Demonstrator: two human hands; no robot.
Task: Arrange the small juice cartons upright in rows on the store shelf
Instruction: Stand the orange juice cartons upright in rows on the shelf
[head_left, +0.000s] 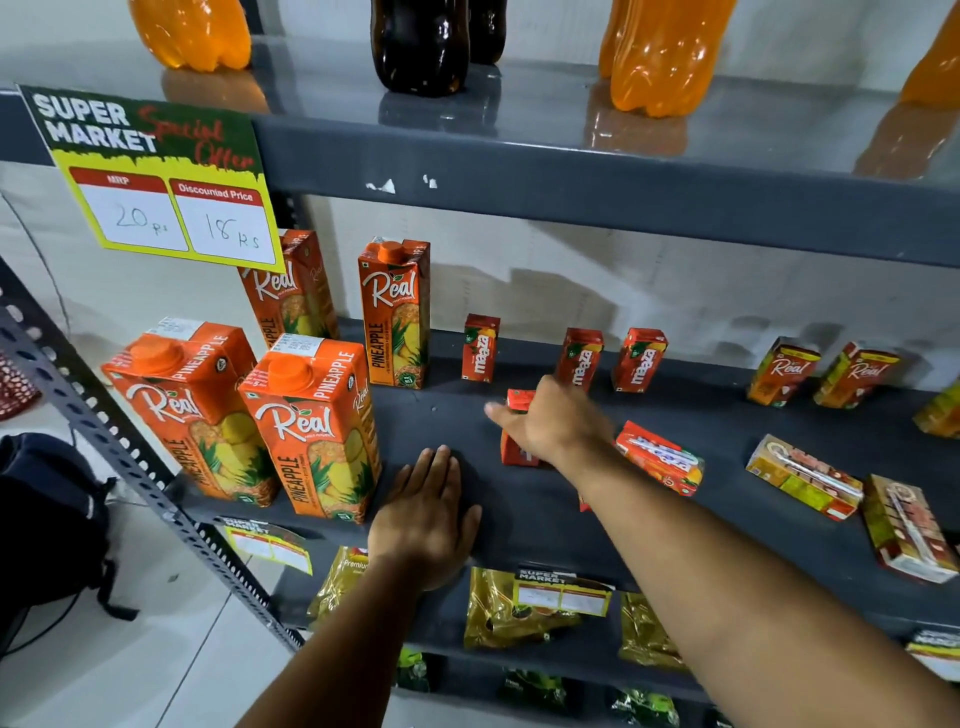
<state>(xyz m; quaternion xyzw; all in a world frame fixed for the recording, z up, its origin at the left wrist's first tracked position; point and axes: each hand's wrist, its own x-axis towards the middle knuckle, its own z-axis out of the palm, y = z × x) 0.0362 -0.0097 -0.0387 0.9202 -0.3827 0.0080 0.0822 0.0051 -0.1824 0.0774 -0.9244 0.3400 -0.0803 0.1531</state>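
Observation:
On the dark shelf (519, 514), three small red Maaza cartons stand upright at the back: one (480, 348) to the left, two (578, 358) (639, 359) further right. My right hand (556, 423) is wrapped around another red Maaza carton (517, 426), held upright in front of them. A red carton (662, 458) lies flat just right of that hand. Two small Real cartons (782, 371) (854, 374) stand at the back right; two more (802, 477) (906, 527) lie flat near the front right. My left hand (428, 506) rests flat on the shelf's front, holding nothing.
Several tall Real pineapple cartons (311, 431) fill the shelf's left side. A price sign (156, 176) hangs from the upper shelf, which carries orange and dark soda bottles (660, 52). Yellow snack packets (509, 613) sit on the shelf below. A dark bag (47, 499) lies on the floor, left.

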